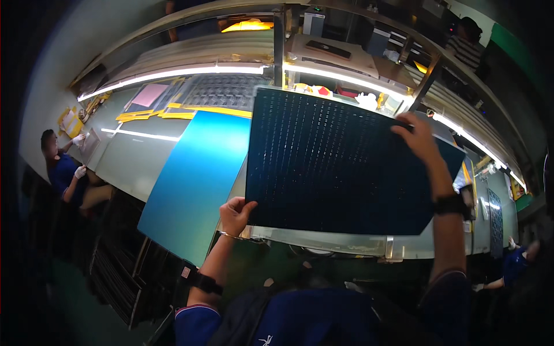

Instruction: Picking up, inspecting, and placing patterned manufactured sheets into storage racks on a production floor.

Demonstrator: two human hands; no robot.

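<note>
1. One dark panel (334, 173), with rows of small bright marks, is held up over the worktop (130, 164), tilted; whether it touches the surface I cannot tell.
2. Two hands hold it. The left hand (235, 214) pinches its lower left edge between thumb and fingers; the right hand (416, 137) grips the upper right edge, fingers curled at the rim and thumb apart on the near face.
3. One glossy blue sheet (193, 179) lies left of the panel, which overlaps it in view; its near end reaches past the worktop's front edge.
4. One pink sheet (149, 94) lies farther back, beside yellow-edged patterned sheets (216, 92), too overlapped to count.
5. Three lit tubes (173, 79) run along the shelving.
6. Three other people show: one at far left (63, 173), one at upper right (464, 46), one at lower right (517, 265).
7. For moving, pale surface stretches between the blue sheet and the person at far left; the panel's lower edge hangs near the worktop's front edge.
</note>
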